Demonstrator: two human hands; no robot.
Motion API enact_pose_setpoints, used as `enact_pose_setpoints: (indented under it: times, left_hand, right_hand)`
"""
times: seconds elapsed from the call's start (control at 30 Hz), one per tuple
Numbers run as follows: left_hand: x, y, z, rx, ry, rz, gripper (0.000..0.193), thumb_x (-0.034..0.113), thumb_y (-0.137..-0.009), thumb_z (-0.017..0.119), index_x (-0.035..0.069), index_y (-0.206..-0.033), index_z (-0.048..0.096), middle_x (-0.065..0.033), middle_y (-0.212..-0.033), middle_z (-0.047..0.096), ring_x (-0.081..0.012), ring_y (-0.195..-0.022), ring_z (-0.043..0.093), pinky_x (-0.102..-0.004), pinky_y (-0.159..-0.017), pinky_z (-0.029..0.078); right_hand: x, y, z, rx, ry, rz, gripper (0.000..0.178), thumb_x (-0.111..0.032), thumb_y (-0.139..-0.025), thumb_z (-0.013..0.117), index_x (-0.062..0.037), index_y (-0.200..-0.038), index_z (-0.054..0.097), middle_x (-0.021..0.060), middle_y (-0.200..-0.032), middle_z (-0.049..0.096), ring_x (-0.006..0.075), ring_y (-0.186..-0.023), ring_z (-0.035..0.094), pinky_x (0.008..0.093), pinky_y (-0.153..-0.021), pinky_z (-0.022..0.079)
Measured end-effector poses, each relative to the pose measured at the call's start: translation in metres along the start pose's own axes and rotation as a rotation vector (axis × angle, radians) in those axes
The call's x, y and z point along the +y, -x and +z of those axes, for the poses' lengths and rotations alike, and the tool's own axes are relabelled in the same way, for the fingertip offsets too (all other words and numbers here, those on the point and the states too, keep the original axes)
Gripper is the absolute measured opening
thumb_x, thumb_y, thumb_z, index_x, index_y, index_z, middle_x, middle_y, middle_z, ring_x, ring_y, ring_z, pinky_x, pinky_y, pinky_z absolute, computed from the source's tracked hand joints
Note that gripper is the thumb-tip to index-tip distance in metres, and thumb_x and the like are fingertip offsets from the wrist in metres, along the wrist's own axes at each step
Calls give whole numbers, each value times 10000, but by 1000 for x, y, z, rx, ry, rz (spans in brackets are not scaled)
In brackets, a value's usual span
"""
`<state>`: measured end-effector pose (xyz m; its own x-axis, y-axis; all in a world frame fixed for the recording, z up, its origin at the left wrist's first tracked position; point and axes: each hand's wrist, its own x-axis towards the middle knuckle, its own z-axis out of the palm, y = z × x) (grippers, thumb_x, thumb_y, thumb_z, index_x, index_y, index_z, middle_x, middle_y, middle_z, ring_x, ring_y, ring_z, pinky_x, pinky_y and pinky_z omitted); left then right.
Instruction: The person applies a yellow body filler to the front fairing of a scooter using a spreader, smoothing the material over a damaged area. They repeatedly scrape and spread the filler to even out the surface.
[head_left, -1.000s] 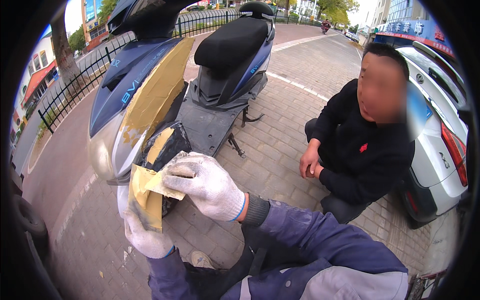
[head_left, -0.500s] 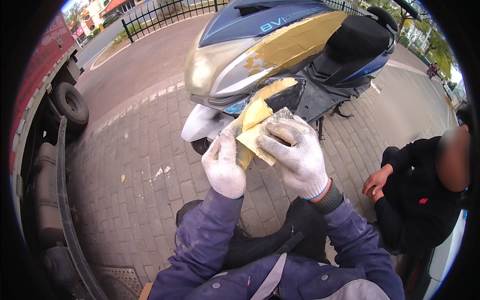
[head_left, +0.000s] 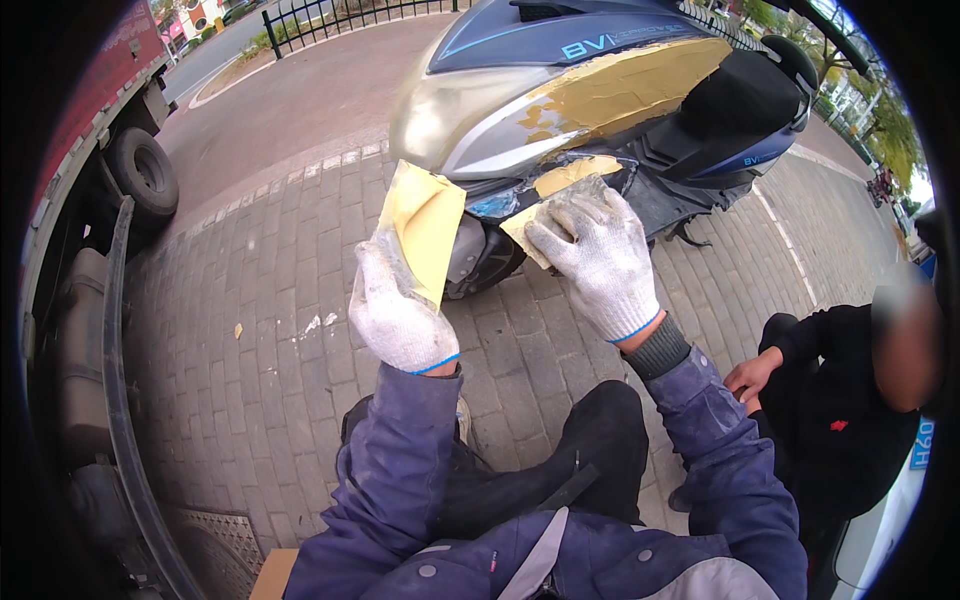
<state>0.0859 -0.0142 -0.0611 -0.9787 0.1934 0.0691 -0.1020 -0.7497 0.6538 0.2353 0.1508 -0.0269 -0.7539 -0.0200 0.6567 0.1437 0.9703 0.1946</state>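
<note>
In white knit gloves, both of my hands are raised in front of a scooter (head_left: 425, 115). My left hand (head_left: 395, 320) is closed on the lower edge of a flat putty board (head_left: 432, 230) whose face carries smooth yellow putty. My right hand (head_left: 603, 262) grips a thin, flat spreader (head_left: 525, 232) smeared with yellow putty, its fingers pressed over the upper side. Along the scooter's side panel runs a broad, uneven coat of yellow putty (head_left: 640, 85). A smaller putty patch (head_left: 578, 174) shows on the lower panel, just beyond the spreader and partly hidden by my right hand.
At the right a person in black (head_left: 820, 400) crouches with hands together, beside a white vehicle (head_left: 880, 540). A red truck with a large wheel (head_left: 145, 180) stands at the left. A cardboard box (head_left: 275, 577) sits at bottom left, on brick paving (head_left: 270, 360).
My hands have parted: the board has moved left and turned its putty-covered face into view. The spreader is now apart from it. The scooter appears shifted slightly right in the picture.
</note>
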Motion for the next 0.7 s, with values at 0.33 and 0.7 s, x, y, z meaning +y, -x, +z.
enact_pose_setpoints:
  times: [0.33, 0.7]
  left_hand:
    - [1, 0, -1, -35, 31, -36, 495, 291, -1196, 498, -125, -1440, 610, -226, -1384, 722, -295, -1220, 743, -401, -1085, 585]
    - [-6, -4, 1, -31, 10, -43, 506, 310, -1188, 519, -125, -1426, 618, -224, -1347, 732, -285, -1185, 753, -383, -1041, 599]
  right_hand:
    - [15, -16, 48, 70, 60, -7, 355, -104, -822, 708, -123, -1168, 782, 143, -1196, 710, 357, -1183, 681, 542, -1070, 512]
    - [12, -8, 44, -13, 41, -17, 319, -141, -848, 695, -103, -1158, 760, 108, -1150, 708, 306, -1154, 682, 501, -1046, 510]
